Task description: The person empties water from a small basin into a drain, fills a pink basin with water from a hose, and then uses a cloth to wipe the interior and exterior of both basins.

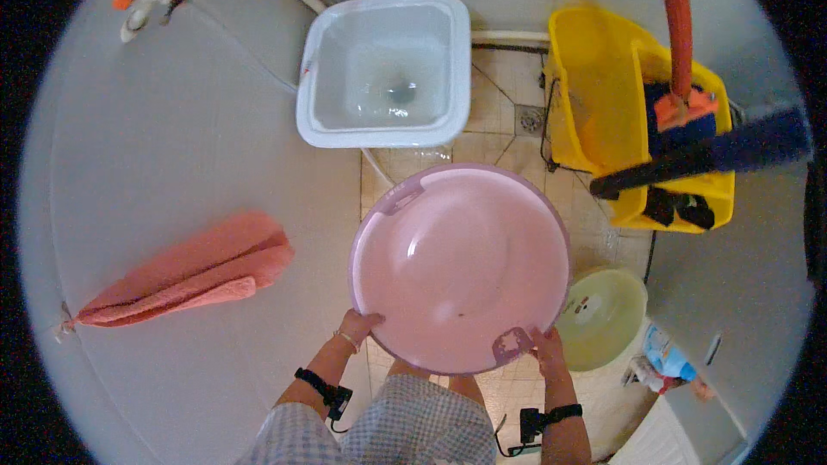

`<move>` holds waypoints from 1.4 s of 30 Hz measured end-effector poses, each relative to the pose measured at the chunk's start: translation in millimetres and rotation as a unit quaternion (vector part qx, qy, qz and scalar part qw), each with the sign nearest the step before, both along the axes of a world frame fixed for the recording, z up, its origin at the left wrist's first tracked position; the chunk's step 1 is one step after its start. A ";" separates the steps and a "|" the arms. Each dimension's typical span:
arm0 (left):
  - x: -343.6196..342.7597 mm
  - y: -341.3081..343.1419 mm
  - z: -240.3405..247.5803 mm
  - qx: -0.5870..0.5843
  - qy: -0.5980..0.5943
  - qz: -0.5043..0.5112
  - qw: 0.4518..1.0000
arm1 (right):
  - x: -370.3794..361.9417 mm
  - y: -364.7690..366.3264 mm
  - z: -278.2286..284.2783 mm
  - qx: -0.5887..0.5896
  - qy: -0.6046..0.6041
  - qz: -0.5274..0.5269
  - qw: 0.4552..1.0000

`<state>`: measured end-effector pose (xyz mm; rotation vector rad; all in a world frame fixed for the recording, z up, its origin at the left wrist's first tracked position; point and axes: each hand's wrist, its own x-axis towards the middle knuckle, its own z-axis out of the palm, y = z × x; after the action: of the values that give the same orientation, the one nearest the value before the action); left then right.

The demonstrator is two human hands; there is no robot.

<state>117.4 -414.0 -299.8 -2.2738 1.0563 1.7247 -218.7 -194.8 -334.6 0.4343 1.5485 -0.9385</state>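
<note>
Both hands carry a pink basin (459, 267) level above the tiled floor (504, 133), in front of the body. The left hand (359, 325) grips the near rim; the right hand (544, 344) closes on the rim beside a cut-out handle, so the load is balanced between two well-separated holds. The basin appears empty, perhaps wet. Ahead, a white sink (385, 69) holds a little water around its drain. A yellow mop bucket (633, 112) carries a mop with an orange pole (676, 17). A green basin (603, 317) lies just beside the pink one, empty. A pink towel (189, 271) hangs on the left wall.
</note>
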 end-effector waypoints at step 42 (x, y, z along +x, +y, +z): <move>-197.7 -82.2 -263.7 -0.175 -0.165 -0.553 0.798 | -64.4 -160.3 -61.8 -0.090 -0.059 -0.042 0.993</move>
<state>-80.3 -496.2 -563.5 -1.3563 2.0933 0.6445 -283.2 -355.1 -396.4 0.4206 1.3348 -1.0877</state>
